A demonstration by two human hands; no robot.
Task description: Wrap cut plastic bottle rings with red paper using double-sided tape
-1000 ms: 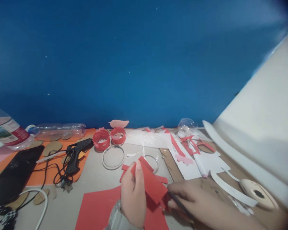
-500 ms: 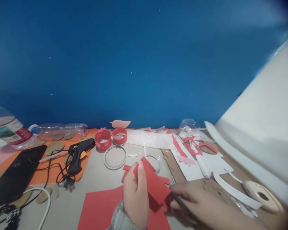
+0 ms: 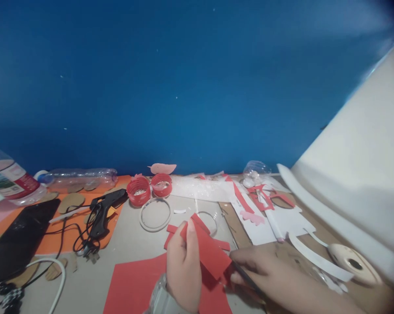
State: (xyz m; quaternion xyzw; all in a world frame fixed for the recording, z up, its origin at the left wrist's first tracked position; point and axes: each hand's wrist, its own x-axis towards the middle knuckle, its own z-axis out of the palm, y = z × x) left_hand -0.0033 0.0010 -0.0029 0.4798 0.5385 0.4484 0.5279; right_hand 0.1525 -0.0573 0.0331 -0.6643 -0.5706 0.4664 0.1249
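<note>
My left hand (image 3: 183, 266), with a watch on its wrist, pinches a red paper piece (image 3: 210, 250) and holds it tilted just above the table. My right hand (image 3: 272, 279) lies to the right of it and grips a thin dark tool (image 3: 245, 279), which may be scissors or a pen; its tip meets the lower right edge of the red piece. Under both hands lies a larger red paper sheet (image 3: 134, 285). A few red strips (image 3: 171, 229) lie just behind the held piece.
Two red bottle caps (image 3: 138, 191) and a clear plastic ring (image 3: 155, 213) sit mid-table. A black glue gun (image 3: 104, 210) with cord lies on orange paper (image 3: 57, 242) at left, near plastic bottles (image 3: 79, 178). White paper with red cut-outs (image 3: 268, 213) and a white tape roll (image 3: 354, 264) are at right.
Only the head camera sways slightly; both hands keep the same hold on the red piece and the tool.
</note>
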